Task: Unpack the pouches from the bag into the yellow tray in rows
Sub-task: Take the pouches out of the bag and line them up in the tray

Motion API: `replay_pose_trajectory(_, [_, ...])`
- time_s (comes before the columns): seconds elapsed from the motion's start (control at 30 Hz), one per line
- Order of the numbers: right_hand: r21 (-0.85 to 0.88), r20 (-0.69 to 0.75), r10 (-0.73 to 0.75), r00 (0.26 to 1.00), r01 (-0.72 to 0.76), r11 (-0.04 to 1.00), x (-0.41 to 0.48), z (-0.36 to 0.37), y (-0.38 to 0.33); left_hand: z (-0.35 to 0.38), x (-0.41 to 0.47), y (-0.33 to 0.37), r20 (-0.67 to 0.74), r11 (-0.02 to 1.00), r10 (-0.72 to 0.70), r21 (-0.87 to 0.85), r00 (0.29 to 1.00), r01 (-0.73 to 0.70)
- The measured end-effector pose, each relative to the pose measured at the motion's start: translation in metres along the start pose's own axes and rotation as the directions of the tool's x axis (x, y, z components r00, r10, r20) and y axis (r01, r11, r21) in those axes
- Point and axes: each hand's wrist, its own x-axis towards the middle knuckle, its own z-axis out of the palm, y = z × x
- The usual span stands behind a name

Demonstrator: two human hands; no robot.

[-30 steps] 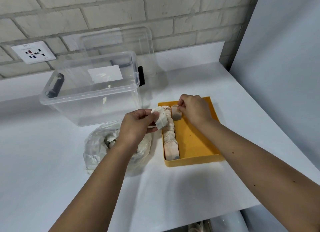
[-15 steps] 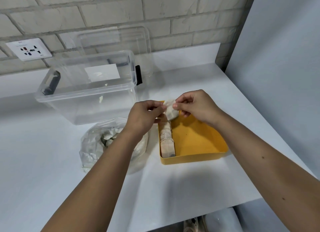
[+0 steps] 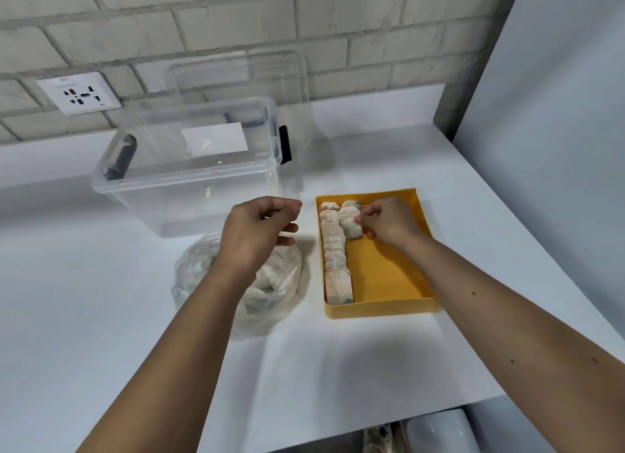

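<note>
Left of centre, the bag [image 3: 236,283] lies slumped on the white counter in front of the clear bin [image 3: 189,182], with more pouches showing dimly through the plastic. Your left hand [image 3: 257,229] hovers just above the bag's upper edge, palm turned inward and fingers loosely curled around nothing that I can see. The bag sits directly below and slightly lower in the frame than that hand, so the left is plainly the nearer one for the next pick; I judge it needs only to drop and reach in.

Right of centre, the yellow tray [image 3: 389,276] holds the first row [image 3: 333,249], packed along its left wall with its long axis running top to bottom of the frame. Beside that row's upper end, a pouch [image 3: 350,222] stands touching it. Your right hand [image 3: 389,222] pinches this pouch from the right, fingers curled, wrist low over the tray's bare floor.
</note>
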Motion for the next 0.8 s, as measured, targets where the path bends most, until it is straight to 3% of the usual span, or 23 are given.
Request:
replay_pose_trajectory(0.2, [-0.196, -0.138, -0.088, 0.986, 0.06, 0.979, -0.012, -0.003, -0.011, -0.059, -0.011, 0.003, -0.149, 0.997, 0.056, 0.054, 0.987, -0.048])
replay_pose_trajectory(0.33, [-0.076, -0.216, -0.31, 0.926, 0.301, 0.951, -0.049, 0.0, -0.059, -0.085, -0.02, -0.003, -0.172, 0.999, 0.014, 0.05, 0.985, -0.006])
replay_pose_trajectory(0.47, [0.158, 0.03, -0.503, 0.864, 0.493, 0.855, -0.089, 0.032, -0.107, -0.092, -0.029, -0.025, -0.075, 0.992, -0.037, 0.115, 0.996, 0.046])
replay_pose_trajectory(0.53, [0.043, 0.179, -0.586, 0.79, 0.589, 0.807, -0.098, 0.053, -0.114, -0.094, -0.029, -0.038, -0.067, 0.964, 0.012, 0.266, 0.998, 0.006])
replay_pose_trajectory(0.7, [-0.419, 0.349, -0.643, 0.681, 0.728, 0.544, -0.103, 0.084, -0.127, -0.098, -0.03, -0.058, -0.075, 0.697, 0.162, 0.715, 0.984, -0.06])
replay_pose_trajectory(0.8, [-0.583, 0.364, -0.614, 0.7, 0.685, 0.436, -0.099, 0.087, -0.134, -0.095, -0.028, -0.062, -0.021, 0.498, 0.118, 0.866, 0.993, -0.041])
